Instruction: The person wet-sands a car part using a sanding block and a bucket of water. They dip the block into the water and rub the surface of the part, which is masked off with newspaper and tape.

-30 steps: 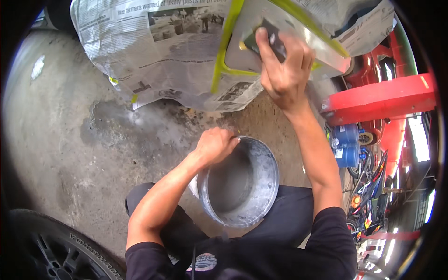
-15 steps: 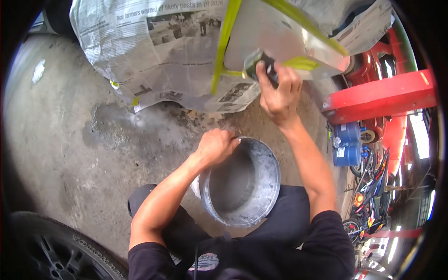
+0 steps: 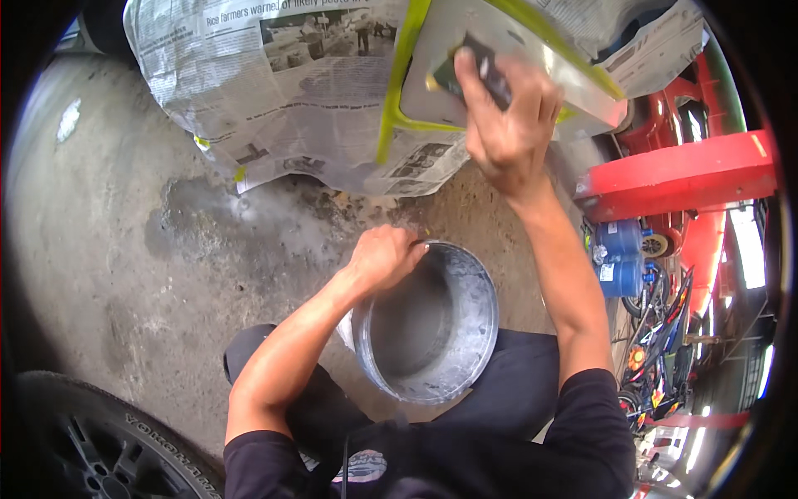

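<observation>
My right hand (image 3: 513,125) is closed around a dark sanding block (image 3: 453,73), slightly blurred, held against a light grey panel (image 3: 428,46). Yellow-green masking tape (image 3: 403,71) borders that panel, and newspaper sheets (image 3: 233,100) cover what lies around it. Between my knees stands a grey bucket (image 3: 475,324) with murky grey liquid (image 3: 407,324) inside. My left hand (image 3: 384,258) grips the bucket's far rim, fingers curled over the edge. The underside of the block is hidden against the panel.
A car wheel (image 3: 108,445) is at the lower left. Wet grey slurry (image 3: 224,220) spreads on the concrete floor beneath the newspaper. To the right are a red post (image 3: 677,170), blue water jugs (image 3: 619,274) and a small motorcycle (image 3: 657,358).
My right hand has moved up and slightly right with the sanding block, off the panel's lower tape and onto its middle. My left hand stays on the bucket rim.
</observation>
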Tool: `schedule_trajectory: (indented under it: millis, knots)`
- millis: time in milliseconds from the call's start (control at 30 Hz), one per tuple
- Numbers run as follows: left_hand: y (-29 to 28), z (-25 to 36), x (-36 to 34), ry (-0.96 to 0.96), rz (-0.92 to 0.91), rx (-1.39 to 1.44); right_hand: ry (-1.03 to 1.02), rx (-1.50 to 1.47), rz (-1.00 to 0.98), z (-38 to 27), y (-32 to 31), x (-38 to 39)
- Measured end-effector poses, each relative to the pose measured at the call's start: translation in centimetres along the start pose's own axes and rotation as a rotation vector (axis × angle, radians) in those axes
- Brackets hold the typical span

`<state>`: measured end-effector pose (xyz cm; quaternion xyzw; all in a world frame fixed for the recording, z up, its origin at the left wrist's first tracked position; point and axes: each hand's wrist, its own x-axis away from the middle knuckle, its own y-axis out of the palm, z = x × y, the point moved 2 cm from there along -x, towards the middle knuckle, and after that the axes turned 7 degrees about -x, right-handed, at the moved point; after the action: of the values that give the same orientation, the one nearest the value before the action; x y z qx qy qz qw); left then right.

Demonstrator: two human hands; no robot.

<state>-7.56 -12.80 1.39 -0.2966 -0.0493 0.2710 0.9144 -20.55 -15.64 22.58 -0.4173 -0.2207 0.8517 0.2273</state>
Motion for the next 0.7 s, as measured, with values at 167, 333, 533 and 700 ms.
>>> schedule_trajectory:
  millis: [167,333,533,700]
  knots:
    - [0.9,-0.5,0.3,0.037,0.029,-0.018,-0.023,0.053,-0.011,-0.3,1.4,5.5]
    - [0.3,-0.4,0.2,0.004,0.003,-0.018,-0.037,0.0,0.007,0.5,0.4,1.2]
    - [0.5,-0.3,0.0,0.022,0.009,-0.007,-0.051,0.019,-0.049,-0.5,0.7,5.4]
    - [0.3,-0.6,0.0,0.017,0.03,-0.009,-0.03,0.047,0.053,0.7,0.2,-0.7]
